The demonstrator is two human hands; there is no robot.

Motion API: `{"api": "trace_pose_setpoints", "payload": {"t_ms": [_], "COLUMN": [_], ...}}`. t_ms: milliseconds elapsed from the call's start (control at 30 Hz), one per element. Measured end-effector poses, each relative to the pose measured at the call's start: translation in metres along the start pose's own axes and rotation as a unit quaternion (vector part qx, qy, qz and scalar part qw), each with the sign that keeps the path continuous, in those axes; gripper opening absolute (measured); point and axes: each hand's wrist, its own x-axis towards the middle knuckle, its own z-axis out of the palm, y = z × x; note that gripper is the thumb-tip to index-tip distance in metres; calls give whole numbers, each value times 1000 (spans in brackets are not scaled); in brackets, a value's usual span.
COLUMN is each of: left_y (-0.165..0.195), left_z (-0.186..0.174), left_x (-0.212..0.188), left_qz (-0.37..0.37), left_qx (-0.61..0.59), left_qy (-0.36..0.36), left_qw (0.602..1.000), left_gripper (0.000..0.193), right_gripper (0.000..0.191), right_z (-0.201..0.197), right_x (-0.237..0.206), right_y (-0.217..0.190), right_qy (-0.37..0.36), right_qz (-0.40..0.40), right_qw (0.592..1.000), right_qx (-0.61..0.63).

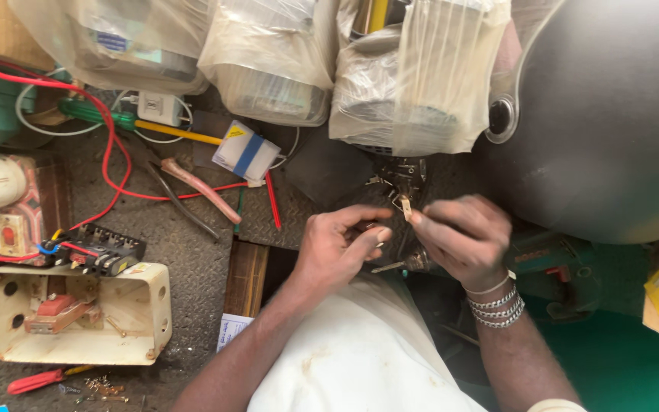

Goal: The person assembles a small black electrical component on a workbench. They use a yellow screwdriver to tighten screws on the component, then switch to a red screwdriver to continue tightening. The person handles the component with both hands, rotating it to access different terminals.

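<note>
Left hand (341,248): curled, thumb and forefinger drawn together on a small dark part that is mostly hidden; what it grips I cannot tell.
Right hand (463,236): fingers bunched, fingertips pinched on the small metal terminal (406,206); beaded bracelets (497,305) circle its wrist.
Terminal, place: it sits between the two hands, at about 10 o'clock from the right hand and 2 o'clock from the left, just above the gap between the thumbs.
Terminal, axis: its long axis runs roughly 12 to 6 o'clock, tilted slightly; the pale flat blade end points up toward 12, the lower end is hidden in the fingertips.
Dark component (398,179): just beyond the terminal at 12 o'clock, with small metal tabs showing; details are too small to tell.
Metal dome (612,114): large grey rounded body at 2 o'clock from the hands.
Plastic-wrapped bundles (268,53): along the far edge at 11 to 12 o'clock.
Worktop (192,259): dark textured mat under the clutter.
Pliers (192,191): pink handles, at 10 o'clock from the left hand, lying slantwise.
Red wire (108,145): loops across the left side.
Screwdriver (139,126): green and yellow, at 10 o'clock, far left.
Cream switch box (78,313): open, at 8 o'clock, well apart from the hands.
Black terminal block (101,252): just above that box.
White cloth (360,351): over the lap, below both hands.
</note>
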Motion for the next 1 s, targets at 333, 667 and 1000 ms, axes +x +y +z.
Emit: {"api": "trace_pose_setpoints", "payload": {"t_ms": [333, 667, 1000], "left_y": [12, 9, 21], "left_z": [1, -6, -11], "left_x": [-2, -1, -6], "left_qz": [30, -71, -111], "left_qx": [-55, -134, -94], "left_qy": [-73, -90, -106], "left_qw": [995, 984, 984], "left_gripper": [27, 20, 25], "right_gripper": [21, 26, 23], "right_z": [9, 5, 4], "right_x": [-3, 2, -9], "right_y": [3, -8, 2], "right_qy": [63, 6, -52], "right_qz": [-105, 74, 129], "right_qw": [991, 980, 952], "right_qx": [50, 185, 274]}}
